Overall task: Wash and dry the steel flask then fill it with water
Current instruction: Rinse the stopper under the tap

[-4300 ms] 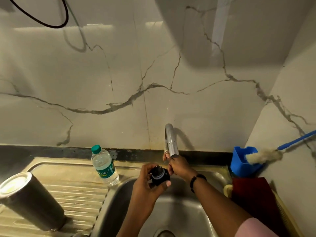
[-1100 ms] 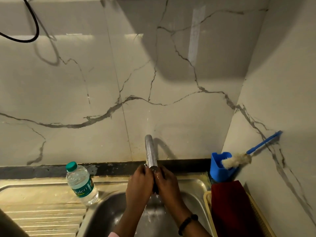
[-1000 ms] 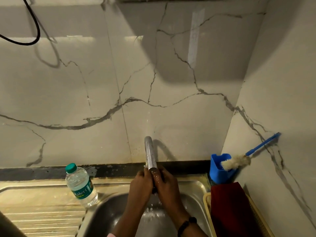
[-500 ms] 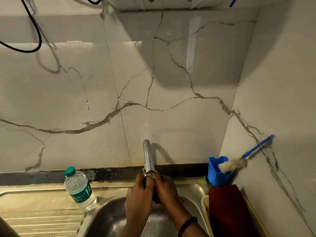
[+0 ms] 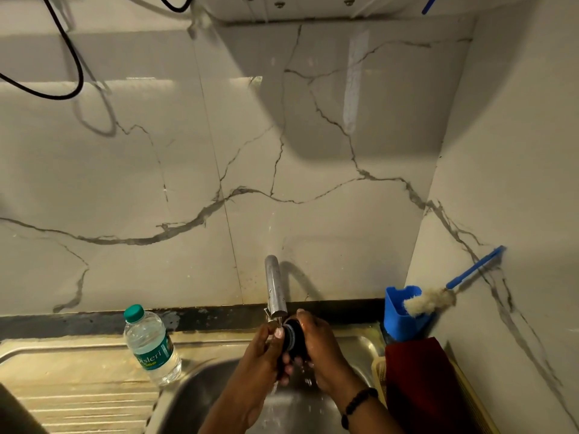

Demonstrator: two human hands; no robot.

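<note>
Both hands' fingers mostly hide the black cap.

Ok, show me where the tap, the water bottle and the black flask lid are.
tap [image 5: 273, 285], head view, middle of the steel spout
water bottle [image 5: 152, 347], head view, clear body above the label
flask lid [image 5: 294, 338], head view, black side between both hands

Drainboard: open ribbed run left of basin, plastic bottle stood at its back edge. Tap spout overhung basin centre. Right side blocked: blue holder, brush, red cloth.
</note>
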